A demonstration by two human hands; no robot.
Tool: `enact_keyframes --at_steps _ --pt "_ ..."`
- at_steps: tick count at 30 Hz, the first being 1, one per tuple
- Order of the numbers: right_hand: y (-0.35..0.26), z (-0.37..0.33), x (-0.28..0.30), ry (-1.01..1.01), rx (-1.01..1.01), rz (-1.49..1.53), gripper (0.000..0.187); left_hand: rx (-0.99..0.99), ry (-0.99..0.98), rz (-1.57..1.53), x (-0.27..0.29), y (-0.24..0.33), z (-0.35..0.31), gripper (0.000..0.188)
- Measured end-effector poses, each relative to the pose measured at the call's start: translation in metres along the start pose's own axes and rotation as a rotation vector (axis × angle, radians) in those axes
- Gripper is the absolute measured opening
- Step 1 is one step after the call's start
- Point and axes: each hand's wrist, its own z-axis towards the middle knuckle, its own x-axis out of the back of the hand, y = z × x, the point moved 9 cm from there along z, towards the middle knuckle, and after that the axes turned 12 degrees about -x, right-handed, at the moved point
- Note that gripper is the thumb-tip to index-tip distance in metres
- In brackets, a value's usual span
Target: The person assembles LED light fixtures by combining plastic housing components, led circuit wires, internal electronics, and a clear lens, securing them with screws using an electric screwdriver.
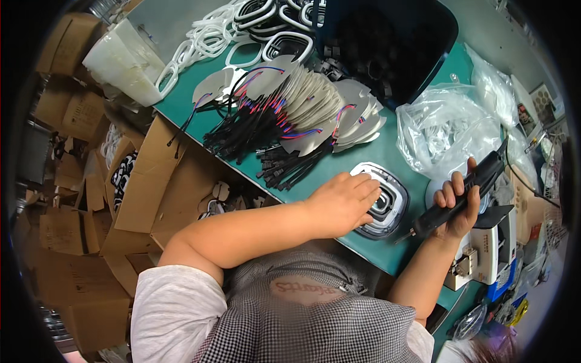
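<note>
- Where the housing lies on the green table, the front edge runs close by at 6 to 7 o'clock, and open green shows at 12
- Fanned grey discs with wires crowd 11 o'clock, a dark bin stands farther off at 12, a clear bag near 1
- Cartons stand beyond the table at 9
- Black-and-white, rounded and ringed, the housing sits partly under the left hand, fingers flat and nearly together, thumb apart
- At 3 o'clock, the right hand has its fingers clamped round a black power screwdriver, bit toward 8
</note>
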Motion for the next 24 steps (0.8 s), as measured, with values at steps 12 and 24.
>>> enact_keyframes --at_steps 12,24 --pt "-0.001 0.004 0.003 0.139 0.061 -0.051 0.061 0.215 0.142 0.329 0.118 -0.179 0.086 0.021" --pt "-0.003 0.004 0.010 0.241 0.053 -0.058 0.062 0.051 -0.041 0.250 0.058 -0.238 0.119 0.014"
